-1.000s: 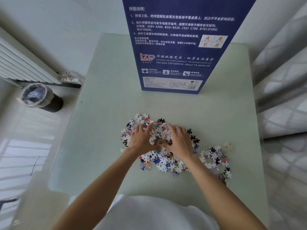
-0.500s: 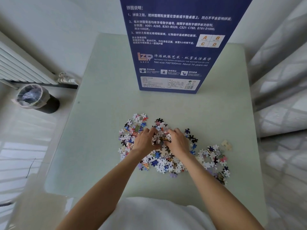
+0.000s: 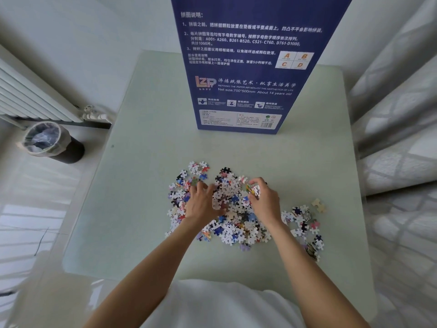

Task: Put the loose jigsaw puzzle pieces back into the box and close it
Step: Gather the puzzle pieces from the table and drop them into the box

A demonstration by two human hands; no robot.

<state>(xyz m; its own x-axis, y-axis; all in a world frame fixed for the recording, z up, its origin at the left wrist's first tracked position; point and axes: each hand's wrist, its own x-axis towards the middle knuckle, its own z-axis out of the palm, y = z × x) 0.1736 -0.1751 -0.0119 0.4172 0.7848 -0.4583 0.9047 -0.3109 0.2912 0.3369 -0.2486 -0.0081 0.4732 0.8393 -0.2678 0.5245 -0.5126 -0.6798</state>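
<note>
A heap of loose jigsaw puzzle pieces [image 3: 233, 223] lies on the pale green table [image 3: 146, 185], with a thinner scatter toward the right. My left hand [image 3: 203, 202] rests on the left part of the heap, fingers spread and slightly bent. My right hand [image 3: 263, 200] is on the right part, fingers curled round a small bunch of pieces. The tall dark blue puzzle box [image 3: 248, 67] stands upright at the far side of the table, its printed side facing me; its top is out of view.
A single pale piece [image 3: 319, 205] lies apart at the right. A lined waste bin [image 3: 50, 142] stands on the floor at the left, beside a white radiator [image 3: 28, 95]. Grey-patterned curtains [image 3: 397, 114] hang along the table's right edge.
Both hands first lay flat on the heap, then drew together at its middle. Now they have parted: the left spreads over the left side, the right holds a bunch of pieces.
</note>
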